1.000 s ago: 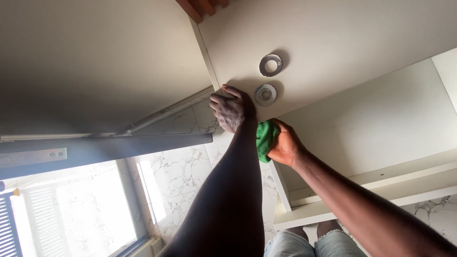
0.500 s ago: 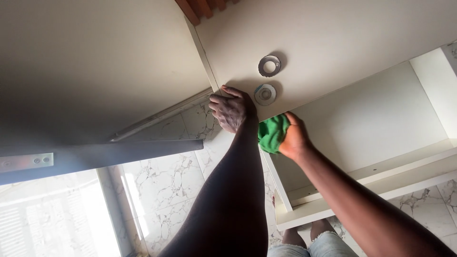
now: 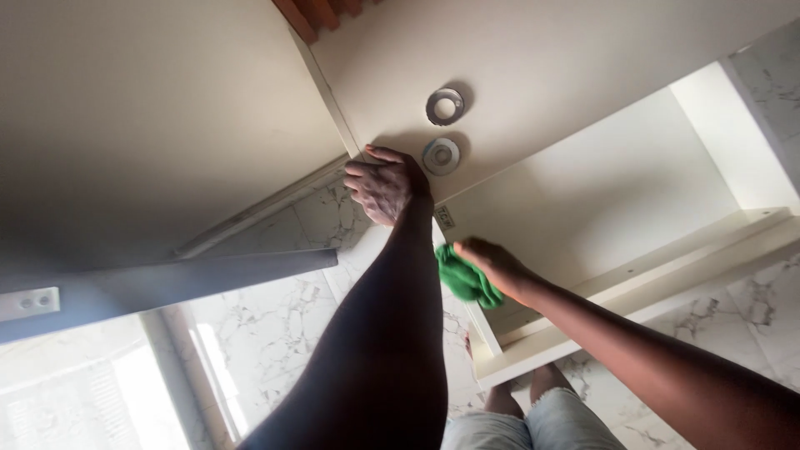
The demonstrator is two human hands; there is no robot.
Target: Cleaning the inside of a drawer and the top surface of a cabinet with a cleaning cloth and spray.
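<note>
My left hand (image 3: 383, 187) reaches up with its fingers curled over the edge of a white cabinet panel (image 3: 542, 58). A little lower and to the right, my right hand (image 3: 498, 265) grips a crumpled green cloth (image 3: 463, 280). The cloth is pressed against the front edge of the white cabinet's side wall (image 3: 487, 329). Two round metal fittings sit on the panel just beyond my left hand, one ring (image 3: 444, 106) and one disc (image 3: 441, 155).
A white shelf board (image 3: 667, 275) runs along the open cabinet at the right. Marble-patterned tiles (image 3: 275, 325) cover the wall, with a bright window at lower left. A wall socket (image 3: 29, 302) sits at far left. My denim shorts (image 3: 542, 425) show at the bottom.
My right hand has slid the green cloth down along the cabinet's edge, away from my left hand. The left hand keeps its hold on the panel edge.
</note>
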